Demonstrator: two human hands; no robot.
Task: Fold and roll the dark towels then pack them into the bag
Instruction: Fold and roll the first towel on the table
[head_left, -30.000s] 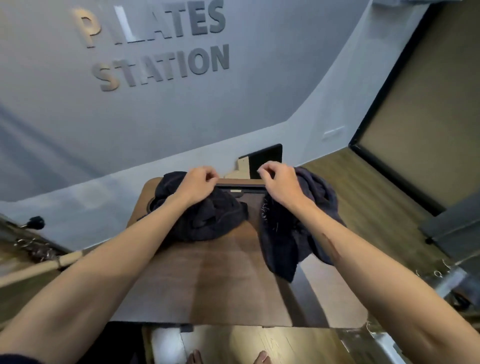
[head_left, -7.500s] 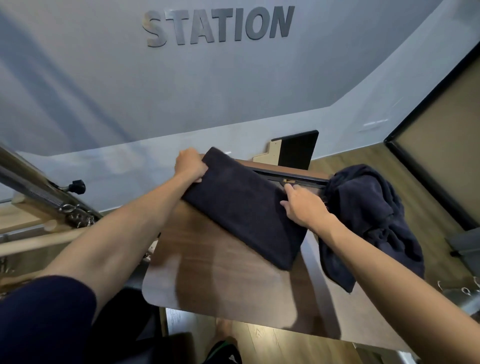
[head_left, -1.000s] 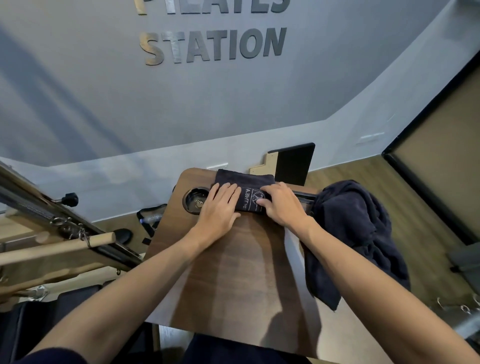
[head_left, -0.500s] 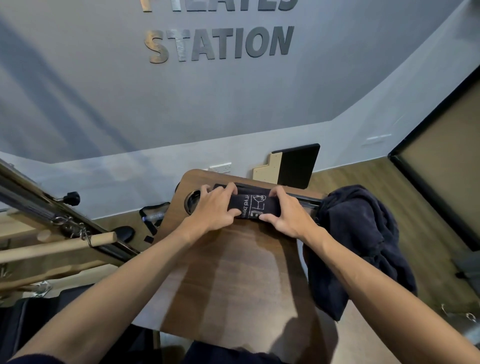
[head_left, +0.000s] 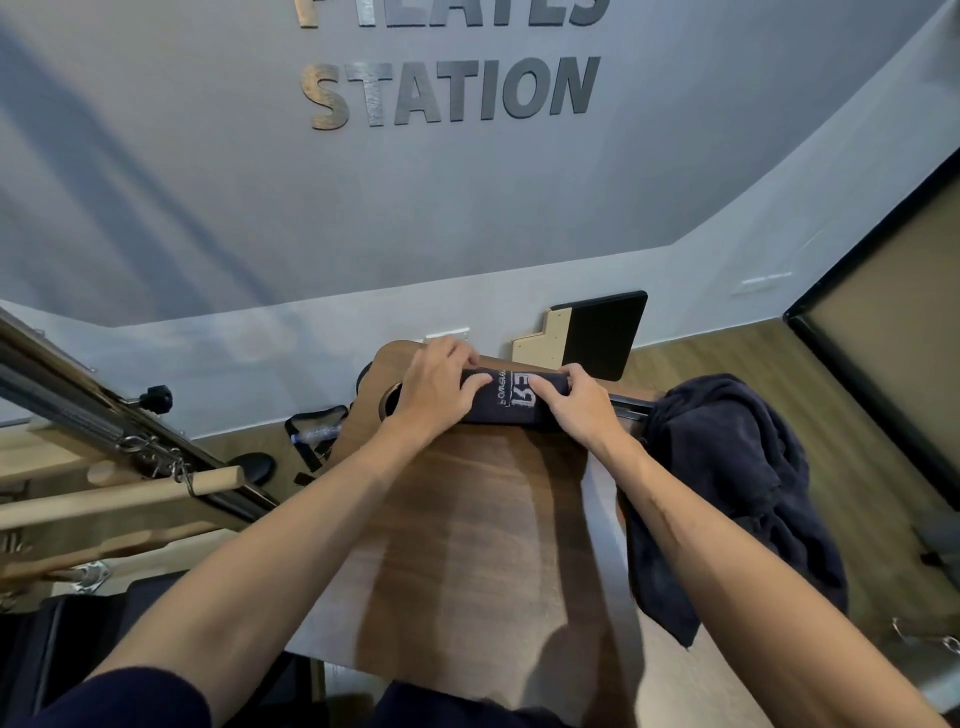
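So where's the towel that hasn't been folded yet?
In the head view, the loose towel hangs over the table's right edge, just right of the right forearm.

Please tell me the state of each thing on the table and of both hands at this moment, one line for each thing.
Rolled towel: rolled into a tight cylinder, lying at the far edge of the table, printed logo facing up.
Left hand: fingers curled round the roll's left end.
Right hand: gripping the roll's right end.
Loose towel: unfolded, crumpled, hanging over the table's right edge.
Table: wooden top, mostly bare in front of the roll.
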